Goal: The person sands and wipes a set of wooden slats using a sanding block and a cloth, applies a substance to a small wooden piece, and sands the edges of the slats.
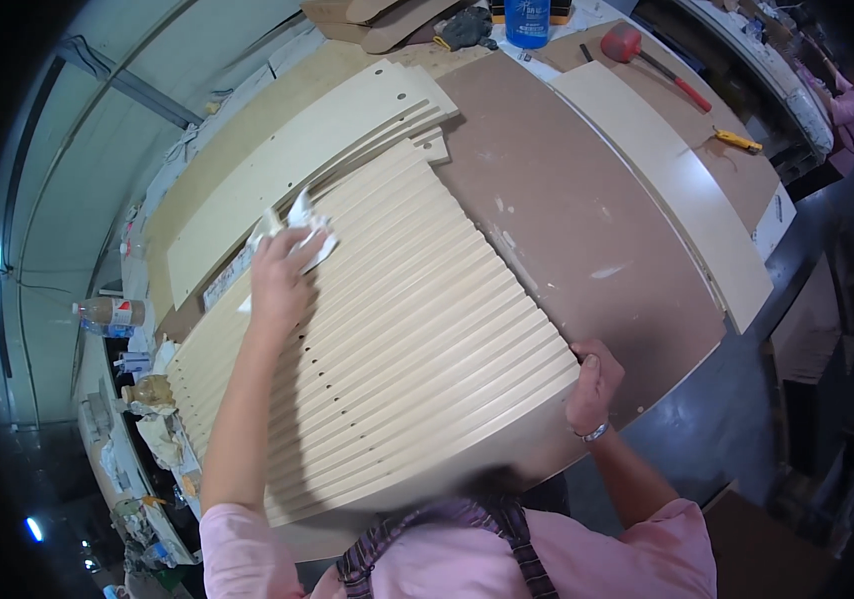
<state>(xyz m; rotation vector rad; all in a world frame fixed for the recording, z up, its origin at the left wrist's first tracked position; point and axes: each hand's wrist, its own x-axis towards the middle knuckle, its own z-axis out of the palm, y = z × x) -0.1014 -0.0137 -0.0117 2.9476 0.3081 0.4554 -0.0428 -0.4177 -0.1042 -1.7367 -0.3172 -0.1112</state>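
Note:
Many pale boards (417, 329) stand on edge side by side, forming a ribbed block across the table in front of me. A row of small dark holes runs through their left part. Over the block's far left side, my left hand (282, 275) is closed on a crumpled white cloth (319, 240); whether it is cloth or paper is hard to tell. My right hand (594, 387) is closed at the right end of the nearest boards, its fingers curled at the corner and its thumb up. A metal watch or bracelet (596, 432) circles that wrist.
Behind the block lie stacked flat boards (317, 140) with holes. A brown sheet (567, 210) covers the table to the right, with a long pale board (666, 170), a red mallet (656, 65) and a yellow cutter (736, 140) beyond. A blue bottle (527, 22) stands at the back.

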